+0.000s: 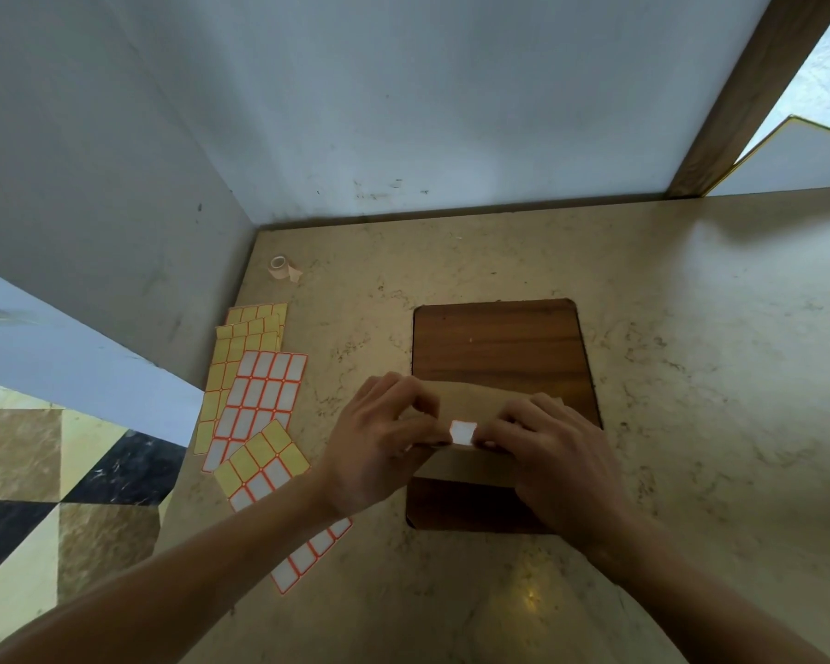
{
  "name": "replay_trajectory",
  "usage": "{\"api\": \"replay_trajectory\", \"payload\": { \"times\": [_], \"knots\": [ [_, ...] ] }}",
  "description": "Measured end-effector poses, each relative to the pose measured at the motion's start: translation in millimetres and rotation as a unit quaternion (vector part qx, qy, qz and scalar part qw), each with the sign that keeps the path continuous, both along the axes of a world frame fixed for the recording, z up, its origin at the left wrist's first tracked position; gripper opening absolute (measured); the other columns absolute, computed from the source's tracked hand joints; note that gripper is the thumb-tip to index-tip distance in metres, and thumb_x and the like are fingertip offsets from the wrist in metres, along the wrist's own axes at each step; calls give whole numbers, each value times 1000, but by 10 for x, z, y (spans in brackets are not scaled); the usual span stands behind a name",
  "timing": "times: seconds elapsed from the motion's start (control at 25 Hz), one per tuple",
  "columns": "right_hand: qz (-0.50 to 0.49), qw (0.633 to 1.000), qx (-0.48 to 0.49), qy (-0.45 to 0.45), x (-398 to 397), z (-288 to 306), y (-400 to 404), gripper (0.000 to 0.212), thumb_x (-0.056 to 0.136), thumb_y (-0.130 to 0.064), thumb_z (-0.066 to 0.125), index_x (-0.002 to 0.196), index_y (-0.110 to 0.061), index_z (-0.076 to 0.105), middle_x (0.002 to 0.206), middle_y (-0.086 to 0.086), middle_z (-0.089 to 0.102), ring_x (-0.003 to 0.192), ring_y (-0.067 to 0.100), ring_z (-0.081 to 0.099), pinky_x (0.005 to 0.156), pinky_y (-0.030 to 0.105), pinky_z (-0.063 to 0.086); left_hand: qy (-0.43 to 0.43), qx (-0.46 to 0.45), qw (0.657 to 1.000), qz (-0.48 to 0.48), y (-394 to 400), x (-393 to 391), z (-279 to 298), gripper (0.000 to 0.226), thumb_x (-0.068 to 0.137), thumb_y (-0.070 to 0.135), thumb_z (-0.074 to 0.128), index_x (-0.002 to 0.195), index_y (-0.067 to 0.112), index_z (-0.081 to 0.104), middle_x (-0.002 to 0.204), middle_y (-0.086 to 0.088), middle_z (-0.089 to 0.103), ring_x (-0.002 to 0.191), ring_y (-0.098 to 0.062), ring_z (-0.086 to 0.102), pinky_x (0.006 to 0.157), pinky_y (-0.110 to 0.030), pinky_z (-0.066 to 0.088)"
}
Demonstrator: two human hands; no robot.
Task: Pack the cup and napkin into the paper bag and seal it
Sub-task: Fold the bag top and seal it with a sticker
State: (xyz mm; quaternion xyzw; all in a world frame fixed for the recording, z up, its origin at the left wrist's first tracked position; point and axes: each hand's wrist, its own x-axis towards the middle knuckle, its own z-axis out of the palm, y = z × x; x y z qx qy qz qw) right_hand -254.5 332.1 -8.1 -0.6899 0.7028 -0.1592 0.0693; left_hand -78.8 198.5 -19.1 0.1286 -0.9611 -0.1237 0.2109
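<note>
Sealing underway | paper bag [475, 464] folded shut on board [499, 347] | left hand [379, 448], right hand [542, 448] pinching sticker [462, 432] over flap | sticker sheets [260, 400] at 9 o'clock | cup, napkin unseen, presumably packed | remaining: press sticker flat

Two bare forearms entered from the bottom edge of the head view, with no sleeves visible anywhere along them up to the frame's border. The left hand [379, 445] carried no ring, watch or bracelet, and its wrist was uncovered. The right hand [547, 452] was likewise free of jewellery, gloves or bands. Fingernails, where they showed, looked short and unpainted, though the picture was too soft there to be sure. The wide lens made both forearms look broad near the camera and narrow toward the wrists.
</note>
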Motion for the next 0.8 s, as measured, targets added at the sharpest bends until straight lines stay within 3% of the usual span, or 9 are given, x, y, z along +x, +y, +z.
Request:
{"api": "replay_trajectory", "payload": {
  "times": [0.16, 0.28, 0.36, 0.48, 0.6, 0.72, 0.8],
  "knots": [
    [-8, 1000, -11, 20, -7, -51, -19, 54, 62, -13, 81, 112, -25, 65, 100, 3, 67, 81, 22, 60, 62, 28, 41, -92, 32, 995, 35, -18, -107, 53, 28, 77, 25, 75, 103, 21, 64, 108, -3, 60, 94, -19, 51, 74, -31, 41],
    [-11, 998, 49, 33, -56, -73, -94, 49, 84, -28, 62, 130, -37, 51, 113, -5, 55, 96, 16, 48, 72, 26, 32, -185, 15, 982, 32, -45, -178, 14, 36, 87, 33, 63, 123, 31, 60, 123, 2, 54, 113, -20, 42, 90, -35, 35],
    [-5, 998, 60, 20, -86, -82, -104, 45, 87, -33, 58, 131, -42, 49, 111, -9, 52, 94, 12, 44, 72, 25, 33, -168, 4, 986, 15, -40, -180, 26, 27, 89, 33, 61, 116, 33, 66, 117, 5, 58, 111, -18, 44, 85, -30, 31],
    [-6, 1000, 24, 8, -96, -30, -55, 40, 78, -29, 71, 116, -39, 64, 102, -8, 59, 84, 13, 48, 63, 24, 34, -112, -2, 994, 15, -19, -140, 70, 17, 84, 32, 66, 97, 26, 75, 100, 2, 64, 96, -18, 52, 77, -26, 30],
    [-36, 999, -21, -34, -106, -22, -5, 30, 76, -23, 74, 103, -35, 73, 93, -8, 65, 76, 14, 53, 54, 27, 41, -72, 5, 997, 12, -54, -54, 70, 15, 82, 30, 69, 93, 22, 75, 95, 0, 65, 86, -16, 55, 71, -26, 33],
    [-70, 991, -30, -111, -224, -39, -21, 23, 81, -23, 71, 101, -34, 74, 94, -12, 67, 80, 10, 57, 62, 32, 51, -62, 56, 996, 36, -173, 79, 85, 17, 84, 28, 71, 100, 25, 74, 95, 1, 67, 84, -15, 57, 71, -33, 42],
    [-93, 978, -39, -183, -324, -57, -17, 18, 79, -25, 71, 96, -31, 74, 92, -13, 70, 80, 4, 62, 70, 28, 55, -42, 112, 989, 87, -258, 184, 86, 17, 83, 26, 72, 99, 26, 74, 94, 3, 66, 84, -14, 56, 71, -36, 46]
  ]
}}
